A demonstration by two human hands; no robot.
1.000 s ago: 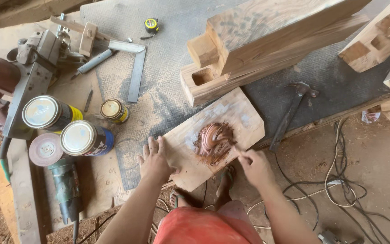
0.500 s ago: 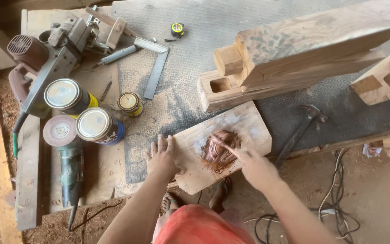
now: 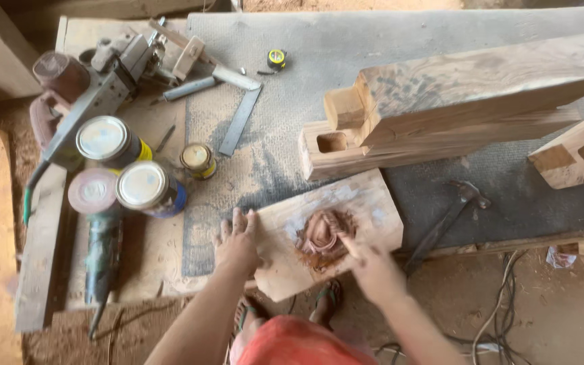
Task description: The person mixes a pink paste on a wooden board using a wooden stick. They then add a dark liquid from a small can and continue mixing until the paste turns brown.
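Observation:
A flat wooden board (image 3: 366, 209) lies tilted at the near edge of the grey mat, with a reddish-brown patch of paste (image 3: 320, 236) smeared in its middle. My left hand (image 3: 236, 242) presses flat on the board's left end, fingers spread. My right hand (image 3: 372, 269) is at the board's near edge with its fingers closed on a small stick or spreader whose tip is in the paste; the tool is mostly hidden by the fingers.
Several tins (image 3: 106, 140) and an angle grinder (image 3: 103, 253) sit at the left. A steel square (image 3: 241, 116), tape measure (image 3: 276, 58), mortised beams (image 3: 441, 108) and a hammer (image 3: 451, 216) lie on the mat (image 3: 346, 40). Cables (image 3: 501, 318) run over the floor.
The view has shifted, so everything sits further right and lower in frame. My right hand has worked through the paste on the board while my left stays pressed on its end.

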